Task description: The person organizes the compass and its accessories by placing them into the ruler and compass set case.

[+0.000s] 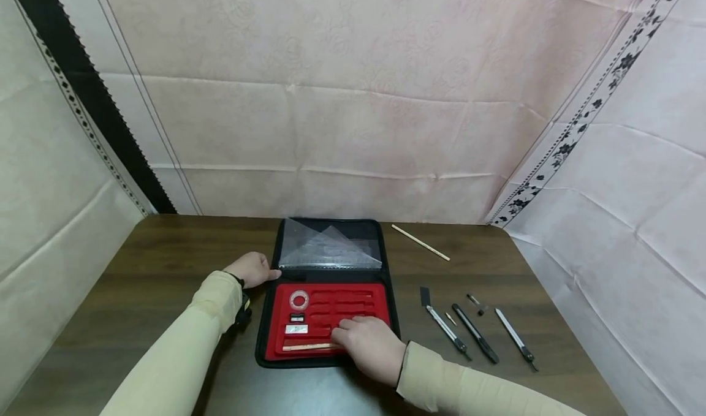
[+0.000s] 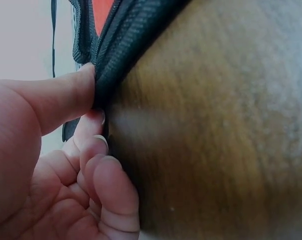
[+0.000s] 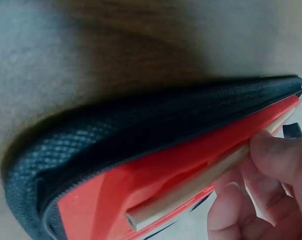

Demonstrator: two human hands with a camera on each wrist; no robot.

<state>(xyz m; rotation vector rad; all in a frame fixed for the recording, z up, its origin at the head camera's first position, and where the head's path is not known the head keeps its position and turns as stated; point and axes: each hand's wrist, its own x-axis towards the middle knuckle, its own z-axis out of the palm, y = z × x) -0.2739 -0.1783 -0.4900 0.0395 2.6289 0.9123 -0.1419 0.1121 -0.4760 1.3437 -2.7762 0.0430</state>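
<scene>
A black zip case [image 1: 262, 342] lies unfolded on the table, with a red moulded tray [image 1: 361, 293] in its near half. My left hand [image 1: 254, 269] pinches the case's left edge by the fold; in the left wrist view its thumb presses beside the zip [image 2: 103, 47]. My right hand [image 1: 375, 347] holds a pale, pencil-like wooden stick [image 3: 186, 192] between thumb and fingers, along the tray's near side. The same stick [image 1: 309, 347] shows its left part in the head view. The tray holds a white tape roll [image 1: 299, 293], a small black piece [image 1: 296, 318] and a white block [image 1: 296, 329].
Clear plastic sheets [image 1: 325, 250] lie in the case's far half. Another wooden stick [image 1: 420, 242] is at the back right. On the right lie two silver-and-black pen-like tools [image 1: 445, 327] [image 1: 515, 337], a black pen-like tool [image 1: 475, 334] and small parts [image 1: 451, 318]. Cloth walls [image 1: 353, 128] surround the table.
</scene>
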